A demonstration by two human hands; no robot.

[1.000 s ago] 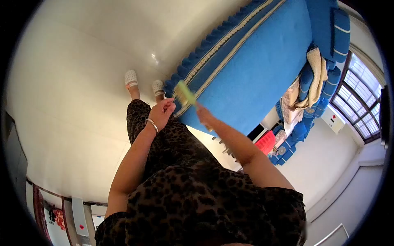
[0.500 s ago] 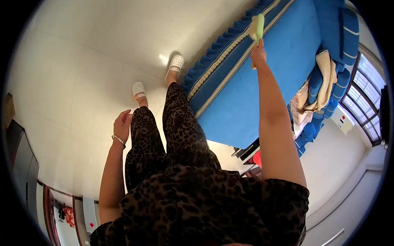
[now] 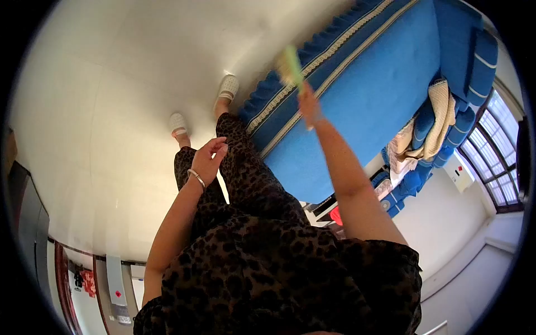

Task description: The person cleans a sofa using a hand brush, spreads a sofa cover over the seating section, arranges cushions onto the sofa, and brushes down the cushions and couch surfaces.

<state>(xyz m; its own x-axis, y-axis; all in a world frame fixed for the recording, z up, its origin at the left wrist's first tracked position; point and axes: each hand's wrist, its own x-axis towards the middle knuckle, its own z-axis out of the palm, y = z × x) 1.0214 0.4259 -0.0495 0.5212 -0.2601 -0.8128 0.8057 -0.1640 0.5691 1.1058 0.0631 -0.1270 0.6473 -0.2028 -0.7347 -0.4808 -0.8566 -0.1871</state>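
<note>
My right hand (image 3: pixel 308 106) is closed round the handle of a green brush (image 3: pixel 292 66) with pale bristles, blurred by motion. The brush is over the ruffled, lace-trimmed front edge of a blue-covered sofa (image 3: pixel 363 95). My left hand (image 3: pixel 209 158), with a bracelet at its wrist, hangs in front of my patterned trousers. Its fingers are loosely curled and apart, and nothing shows between them.
Crumpled beige and pink cloths (image 3: pixel 438 120) lie at the sofa's far side among blue cushions. A red item (image 3: pixel 335 215) is partly hidden beyond my right arm. My feet, in white clogs (image 3: pixel 228 87), stand on the pale floor beside the sofa. A barred window (image 3: pixel 494 151) is at the right.
The brush in my right hand went outward along the sofa, then came back toward the left. My left hand swung away to the left and has returned rightward. My feet have shifted.
</note>
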